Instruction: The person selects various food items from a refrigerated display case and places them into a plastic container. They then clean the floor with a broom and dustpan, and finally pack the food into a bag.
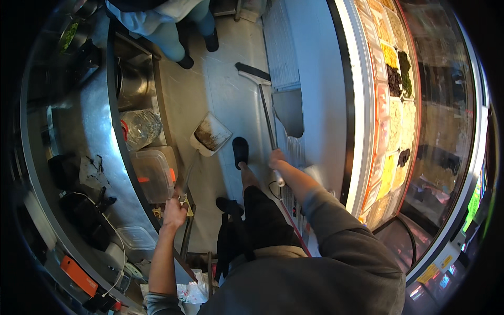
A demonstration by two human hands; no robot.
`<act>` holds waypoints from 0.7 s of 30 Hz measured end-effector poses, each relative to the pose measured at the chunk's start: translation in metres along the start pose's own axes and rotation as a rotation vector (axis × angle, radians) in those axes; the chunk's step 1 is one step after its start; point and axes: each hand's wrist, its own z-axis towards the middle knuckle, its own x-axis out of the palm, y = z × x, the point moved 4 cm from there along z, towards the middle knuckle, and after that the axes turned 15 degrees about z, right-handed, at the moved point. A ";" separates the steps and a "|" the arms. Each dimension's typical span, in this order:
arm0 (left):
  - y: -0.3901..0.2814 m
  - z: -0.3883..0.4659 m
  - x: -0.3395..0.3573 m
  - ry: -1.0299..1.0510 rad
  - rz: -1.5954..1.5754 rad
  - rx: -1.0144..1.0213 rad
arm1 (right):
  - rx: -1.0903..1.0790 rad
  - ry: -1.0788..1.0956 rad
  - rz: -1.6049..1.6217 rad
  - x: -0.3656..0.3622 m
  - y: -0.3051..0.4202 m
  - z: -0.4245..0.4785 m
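My left hand [175, 212] grips the handle of a long-handled dustpan [200, 151]. Its white pan rests on the floor and has dark dirt inside. In my right hand [277, 158] is the metal handle of a broom [265, 114]. The broom's dark-bristled head [254, 73] lies further ahead, beside the base of the white counter. Between the two tools is my foot in a black clog [240, 152]. My other clog [229, 206] is further back on the floor.
Another person's legs [169, 41] stand at the far end of the aisle. A steel worktable [100, 130] with a shelf holding a plastic bin [151, 173] and a clear jug [142, 128] lines the left. A lit display case [393, 114] with several food trays runs along the right.
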 end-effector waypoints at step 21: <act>0.087 -0.078 0.108 -0.212 -0.337 -0.128 | -0.333 -0.104 0.039 0.135 0.007 -0.155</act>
